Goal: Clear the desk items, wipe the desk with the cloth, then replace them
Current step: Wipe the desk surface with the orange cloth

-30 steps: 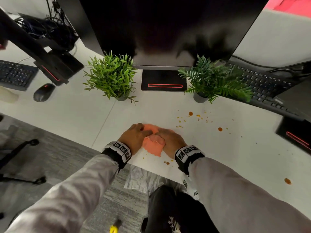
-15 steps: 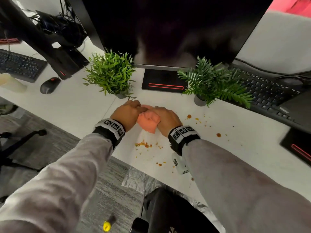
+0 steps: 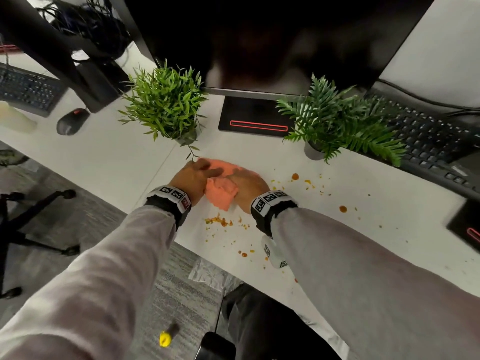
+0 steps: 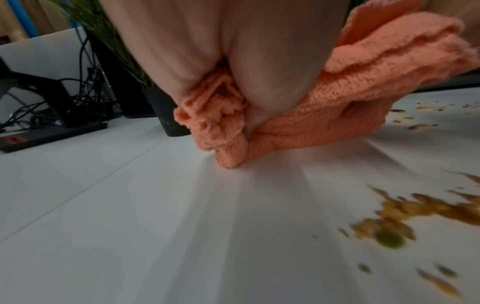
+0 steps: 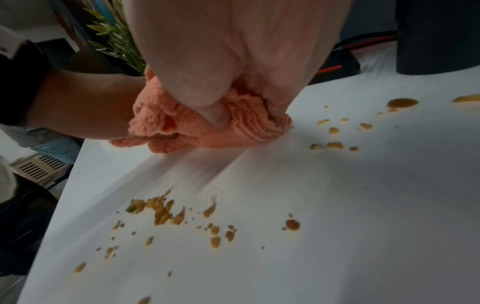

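Observation:
An orange cloth (image 3: 220,193) lies bunched on the white desk (image 3: 337,229), in front of the left plant (image 3: 166,105). My left hand (image 3: 192,178) holds its left side and my right hand (image 3: 249,185) holds its right side, both pressing it down. In the left wrist view my left hand's fingers (image 4: 233,51) dig into the cloth (image 4: 311,123). The right wrist view shows my right hand's fingers (image 5: 233,51) curled into the folds of the cloth (image 5: 233,133). Brown crumbs (image 3: 218,221) and sauce drops (image 3: 342,209) are scattered on the desk nearer me and to the right.
A second plant (image 3: 337,120) stands right of the monitor stand base (image 3: 255,116), under the black monitor (image 3: 259,35). A black keyboard (image 3: 428,136) lies at the right. Another keyboard (image 3: 26,89) and a mouse (image 3: 71,122) lie at the left.
Both hands have pushed the cloth away from the desk's front edge toward the left plant. A trail of smeared crumbs now lies behind the cloth.

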